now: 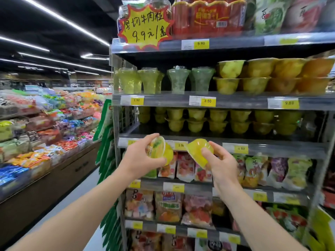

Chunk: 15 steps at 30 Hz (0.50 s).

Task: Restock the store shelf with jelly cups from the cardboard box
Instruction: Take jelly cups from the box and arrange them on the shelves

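Both grips are loaded: the left hand (pixel 143 158) curls round a jelly cup (pixel 159 149) tipped on its side, printed lid turned toward the camera, while the right hand (pixel 220 163) pinches a second yellow cup (pixel 198 152) between thumb and fingers, its base pointing up and left. The two cups sit close together, not quite touching, right in front of the price rail (pixel 272 149) of the third shelf down.

And that's the relation that matters. The target row, the stacked yellow cups (pixel 195 120) on that shelf, lies above and beyond both grips, over the rail. An open stretch of shelf floor (pixel 134 129) shows at the left end, just up from the left hand, so that hand looks nearer to a free slot. The right hand sits below the middle of the row, where cups already stand two high.

What's in the way? The rail itself, which both cups have to clear, and the neighbouring stacks, which a careless push could topple. Each cup likely needs turning upright before it goes in.

Round about: tall green cups (pixel 148 80) one shelf up, pouch snacks (pixel 184 165) hanging below, bulk sweets bins (pixel 45 124) across the aisle. The cardboard box isn't in view.
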Tool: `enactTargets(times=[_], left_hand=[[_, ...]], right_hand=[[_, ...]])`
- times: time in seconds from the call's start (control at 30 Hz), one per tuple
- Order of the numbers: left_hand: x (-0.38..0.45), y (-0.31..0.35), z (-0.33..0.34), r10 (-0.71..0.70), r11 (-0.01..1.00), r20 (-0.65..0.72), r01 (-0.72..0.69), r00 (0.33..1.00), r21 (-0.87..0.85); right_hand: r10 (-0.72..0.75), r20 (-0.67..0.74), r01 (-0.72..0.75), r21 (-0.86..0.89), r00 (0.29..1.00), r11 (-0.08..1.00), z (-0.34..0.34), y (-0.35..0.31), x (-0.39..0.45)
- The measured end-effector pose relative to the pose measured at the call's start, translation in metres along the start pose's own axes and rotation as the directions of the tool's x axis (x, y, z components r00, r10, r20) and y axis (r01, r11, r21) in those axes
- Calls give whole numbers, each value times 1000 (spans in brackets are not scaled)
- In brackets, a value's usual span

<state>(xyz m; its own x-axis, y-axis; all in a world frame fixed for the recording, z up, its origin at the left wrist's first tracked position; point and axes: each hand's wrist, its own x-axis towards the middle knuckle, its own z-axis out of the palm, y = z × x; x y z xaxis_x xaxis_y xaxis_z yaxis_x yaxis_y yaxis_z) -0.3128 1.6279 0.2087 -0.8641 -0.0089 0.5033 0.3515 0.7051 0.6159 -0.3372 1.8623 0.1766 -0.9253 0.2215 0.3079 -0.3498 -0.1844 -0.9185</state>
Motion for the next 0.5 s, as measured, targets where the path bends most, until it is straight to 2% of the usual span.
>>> enactTargets(times=[0.23,0.5], left_hand=[[53,-13,12,-38,999,-179,31,983,-40],[126,-51,10,-18,1000,-211,15,977,-18]], right_hand=[[58,29,-62,163,998,985,29,12,50],[83,19,-85,285,996,955,73,23,87]])
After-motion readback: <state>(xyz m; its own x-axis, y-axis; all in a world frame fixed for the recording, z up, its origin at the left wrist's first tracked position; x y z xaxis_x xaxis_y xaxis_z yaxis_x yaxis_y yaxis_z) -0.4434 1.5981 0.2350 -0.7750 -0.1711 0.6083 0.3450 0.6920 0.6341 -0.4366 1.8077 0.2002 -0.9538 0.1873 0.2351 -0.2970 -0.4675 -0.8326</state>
